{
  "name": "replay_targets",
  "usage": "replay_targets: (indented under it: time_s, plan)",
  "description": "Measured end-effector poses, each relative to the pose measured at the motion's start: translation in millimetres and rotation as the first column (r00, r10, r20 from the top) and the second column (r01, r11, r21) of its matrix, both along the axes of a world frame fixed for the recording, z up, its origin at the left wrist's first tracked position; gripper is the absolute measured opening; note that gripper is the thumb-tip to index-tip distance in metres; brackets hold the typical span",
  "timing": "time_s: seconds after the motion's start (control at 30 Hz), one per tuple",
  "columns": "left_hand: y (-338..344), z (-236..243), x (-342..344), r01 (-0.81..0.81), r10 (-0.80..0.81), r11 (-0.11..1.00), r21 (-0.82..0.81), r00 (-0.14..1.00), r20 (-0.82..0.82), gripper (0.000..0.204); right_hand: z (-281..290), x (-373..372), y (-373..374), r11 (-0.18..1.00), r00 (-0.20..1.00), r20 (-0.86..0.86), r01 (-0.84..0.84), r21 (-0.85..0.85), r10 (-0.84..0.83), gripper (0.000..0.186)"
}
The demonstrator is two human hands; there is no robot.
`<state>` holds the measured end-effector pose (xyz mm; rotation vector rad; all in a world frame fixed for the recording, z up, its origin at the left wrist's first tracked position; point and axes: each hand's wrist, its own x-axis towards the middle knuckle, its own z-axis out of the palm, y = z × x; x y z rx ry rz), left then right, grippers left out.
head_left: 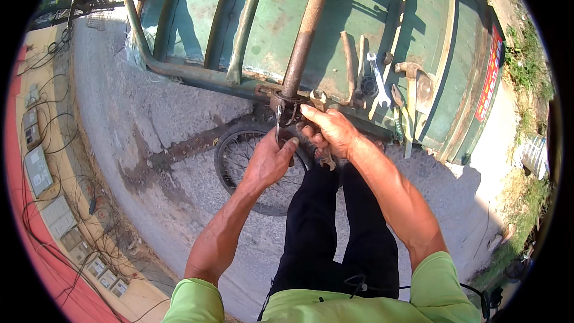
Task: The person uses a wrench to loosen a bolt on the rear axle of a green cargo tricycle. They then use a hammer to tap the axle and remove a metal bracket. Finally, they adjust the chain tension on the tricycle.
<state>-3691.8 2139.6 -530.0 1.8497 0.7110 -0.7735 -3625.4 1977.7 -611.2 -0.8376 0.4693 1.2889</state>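
Head view: the left hand (270,158) tightly pinches a slim metal tool (278,124), its tip at a rusty bracket (288,100), while the right hand (332,131) curls closed around a worn, brownish double-ended wrench (327,160) just beside it. The bracket sits at the foot of a rusty pipe (308,30), by the edge of a green metal panel (281,42) carrying a hammer (411,93).

Red lettered sticker (489,76) on green panel (276,36); wording too small.

The wrench (318,104) in my right hand (332,130) is dull metal; the tool (278,118) in my left hand (270,160) looks shiny, probably metal. The post (307,36) is rough with rust.
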Motion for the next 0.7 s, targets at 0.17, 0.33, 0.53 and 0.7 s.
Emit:
replay_targets:
  time_s: [0.17, 0.33, 0.53, 0.7]
  plan:
    - [4, -6, -4, 0.038, -0.039, 0.998, 0.042, 0.999, 0.010, 0.019, -13, -13, 6, 0.975, 0.766, 0.643, 0.133, -0.176, 0.011, 0.030]
    - [3, -4, -3, 0.019, -0.019, 1.000, 0.014, 1.000, 0.001, 0.020, -9, -11, 5, 0.978, 0.909, 0.417, 0.076, -0.193, 0.012, 0.044]
    - [4, -4, -3, 0.025, -0.025, 1.000, 0.015, 1.000, 0.008, 0.020, -5, -5, 3, 0.997, 0.987, 0.161, 0.031, -0.067, -0.020, 0.039]
    - [7, -7, -4, 0.055, -0.055, 0.998, 0.032, 0.998, 0.014, 0.022, -14, -16, 6, 0.978, 0.711, 0.702, 0.172, -0.122, -0.037, 0.030]
